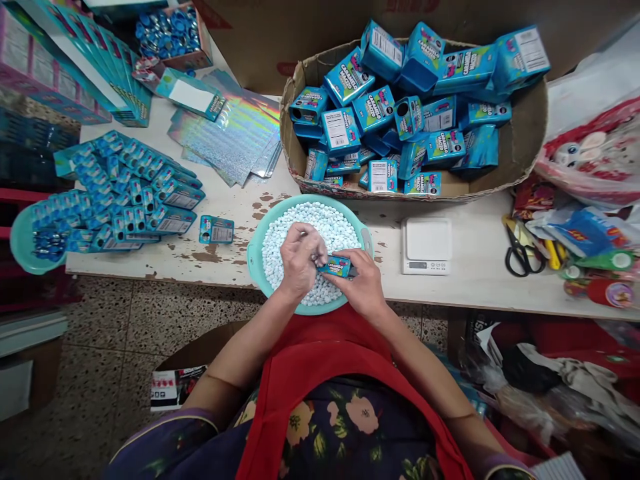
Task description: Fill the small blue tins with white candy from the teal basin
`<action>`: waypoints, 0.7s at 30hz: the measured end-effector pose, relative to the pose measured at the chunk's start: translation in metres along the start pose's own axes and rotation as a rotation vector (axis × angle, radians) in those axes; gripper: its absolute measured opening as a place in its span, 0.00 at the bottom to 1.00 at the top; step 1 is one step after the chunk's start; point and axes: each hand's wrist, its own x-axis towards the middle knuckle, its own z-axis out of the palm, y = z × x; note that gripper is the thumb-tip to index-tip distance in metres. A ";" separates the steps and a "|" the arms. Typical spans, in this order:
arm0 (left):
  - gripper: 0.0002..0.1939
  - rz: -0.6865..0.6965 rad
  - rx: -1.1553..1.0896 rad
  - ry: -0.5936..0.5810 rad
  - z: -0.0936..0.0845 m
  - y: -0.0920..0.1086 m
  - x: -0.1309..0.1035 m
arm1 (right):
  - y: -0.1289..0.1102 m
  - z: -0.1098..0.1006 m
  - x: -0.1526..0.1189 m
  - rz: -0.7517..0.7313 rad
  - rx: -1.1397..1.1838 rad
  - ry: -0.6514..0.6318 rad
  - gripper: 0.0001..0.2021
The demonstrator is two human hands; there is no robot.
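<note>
Nearest is the person's red apron (325, 353), at the six o'clock side of a mint-green bowl (255, 257) heaped with small white candies (320, 217). The bowl's near rim reaches past the edge of the worn white table (475, 270).

Both hands are above the candies. The right hand (364, 277) grasps a small blue "Caramelo Macizo" box (336, 267) between thumb and fingers, the box lying at that hand's nine to ten o'clock. The left hand (303, 260), dusted white, has its fingers curled in at the box's other end, so the box lies at its three to four o'clock; whether it clasps any candies I cannot tell.

Taking the bowl as the clock's centre, with twelve pointing away from the person, a lone blue box (217, 229) lies near at nine and a white digital scale (426, 245) stands at three. Farther off are a pile of similar boxes (120, 183) between nine and ten, holographic sheets (230, 130) at eleven, a cut-down cardboard carton (527, 143) of larger blue boxes (377, 110) at one, and black-handled scissors (519, 259) at three. Farthest, at eleven, blue caps (167, 33) fill an open box (203, 40).
</note>
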 end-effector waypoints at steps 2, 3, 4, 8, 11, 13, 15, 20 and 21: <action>0.12 0.033 0.087 0.035 -0.016 -0.002 0.011 | 0.002 -0.008 -0.005 0.002 0.071 0.005 0.16; 0.12 0.040 0.206 0.021 -0.027 -0.005 0.019 | 0.003 -0.012 -0.009 0.004 0.108 0.020 0.16; 0.12 0.045 0.376 -0.019 -0.037 -0.010 0.028 | 0.005 -0.016 -0.012 0.006 0.138 0.041 0.17; 0.11 0.158 1.176 -0.234 -0.066 -0.042 0.053 | 0.011 -0.025 -0.025 0.001 0.184 0.089 0.18; 0.17 0.224 1.463 -0.266 -0.061 -0.062 0.048 | 0.015 -0.024 -0.030 -0.002 0.199 0.075 0.18; 0.20 0.232 1.555 -0.297 -0.053 -0.070 0.038 | 0.016 -0.024 -0.032 0.001 0.205 0.083 0.19; 0.20 0.243 1.594 -0.328 -0.048 -0.075 0.028 | 0.018 -0.025 -0.032 0.011 0.191 0.095 0.18; 0.11 0.251 1.314 -0.187 -0.054 -0.082 0.022 | 0.018 -0.029 -0.028 0.046 0.111 0.133 0.17; 0.10 0.232 1.180 -0.136 -0.055 -0.080 0.023 | 0.017 -0.029 -0.027 0.040 0.098 0.132 0.17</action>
